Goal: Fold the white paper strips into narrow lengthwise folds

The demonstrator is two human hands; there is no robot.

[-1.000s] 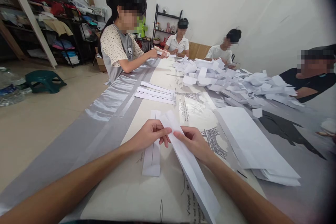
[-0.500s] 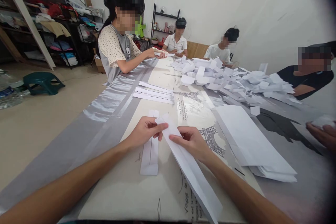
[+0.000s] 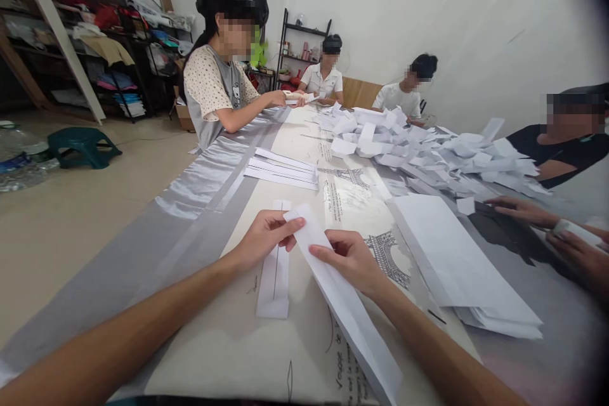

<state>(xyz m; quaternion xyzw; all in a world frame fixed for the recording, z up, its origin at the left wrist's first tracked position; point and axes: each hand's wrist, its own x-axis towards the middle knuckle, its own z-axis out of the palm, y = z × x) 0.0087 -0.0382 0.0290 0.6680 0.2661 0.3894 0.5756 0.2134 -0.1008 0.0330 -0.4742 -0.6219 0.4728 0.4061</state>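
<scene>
"Starting from the left, what do we see first on the table?"

"Inward from its left edge we have a fan of lined strips, lying flat. Nearer us is a single lined strip, partly beneath our left hand."

"How do those left fingers stand?"

"Drawn together: we pinch the far end of a folded paper, thumb on its upper face, the other fingers bent underneath."

"And where does it run from there?"

"It slants rightward from our left thumb toward the table's near edge. We can't tell whether its near end touches the table."

"Then our right hand?"

"Also closed on the paper, thumb flat on top, just nearer us than the left thumb. Its other fingers curl at the paper's right side, partly hidden."

"Further right?"

"A heap of paper pieces lies beyond, then a folded stack, and another person's hand toward the right edge."
</scene>
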